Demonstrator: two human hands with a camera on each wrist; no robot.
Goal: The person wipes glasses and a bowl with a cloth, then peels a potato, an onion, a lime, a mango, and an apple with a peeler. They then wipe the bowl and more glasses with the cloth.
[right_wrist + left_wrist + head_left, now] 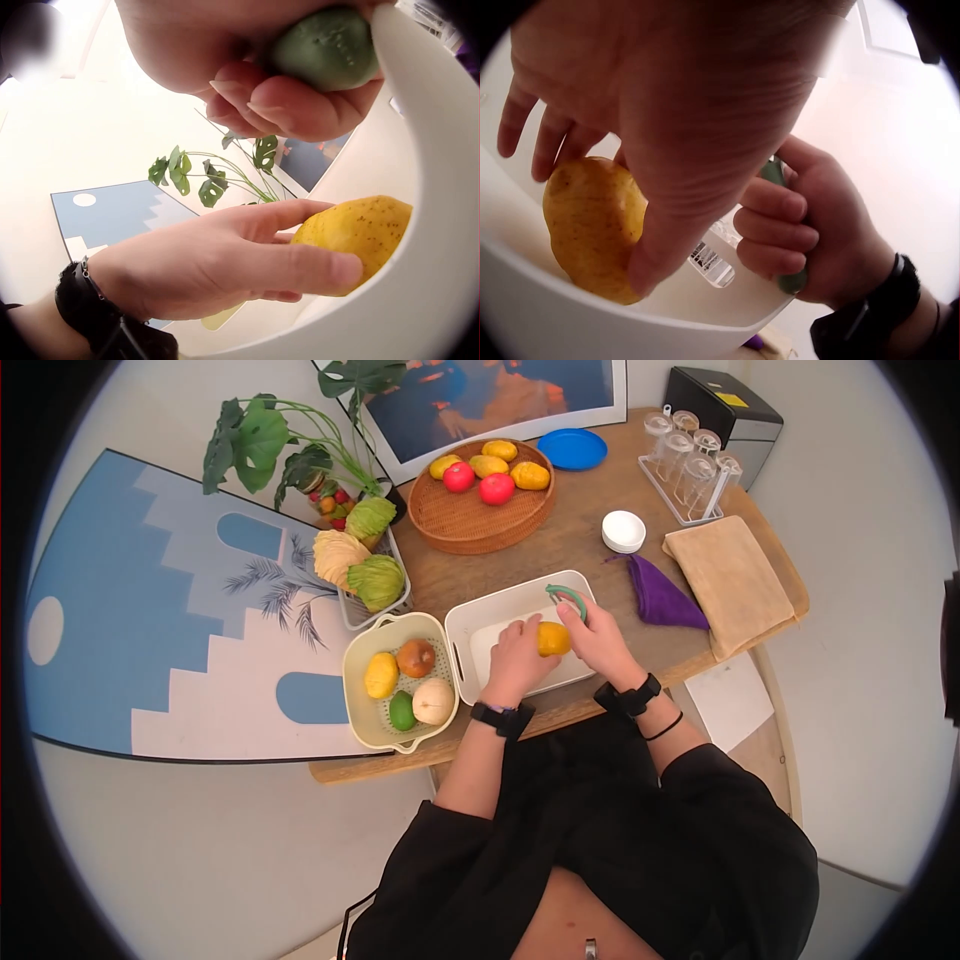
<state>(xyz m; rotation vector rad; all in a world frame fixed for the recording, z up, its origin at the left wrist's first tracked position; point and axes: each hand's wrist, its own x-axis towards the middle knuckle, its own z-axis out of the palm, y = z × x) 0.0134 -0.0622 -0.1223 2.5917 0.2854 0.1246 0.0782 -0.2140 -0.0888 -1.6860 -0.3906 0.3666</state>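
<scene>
My left hand (515, 662) grips a yellow potato-like item (552, 639) above the white rectangular basin (480, 622). In the left wrist view, the thumb lies along one side of the speckled yellow item (596, 225) and the fingers are on the other. Curled fingers of my right hand (597, 643) hold a green-handled tool (568, 596) just to the right; the green handle (326, 52) shows in the right wrist view. The tool's working end is hard to make out, and tool and yellow item look apart.
Left of the basin, a cream colander (352, 705) holds several vegetables. Behind are a woven tray (480, 540) of yellow and red produce and a blue plate (573, 449). To the right are white bowls (624, 531), a purple cloth (662, 593), a tan cloth (730, 580) and a glass rack (688, 515).
</scene>
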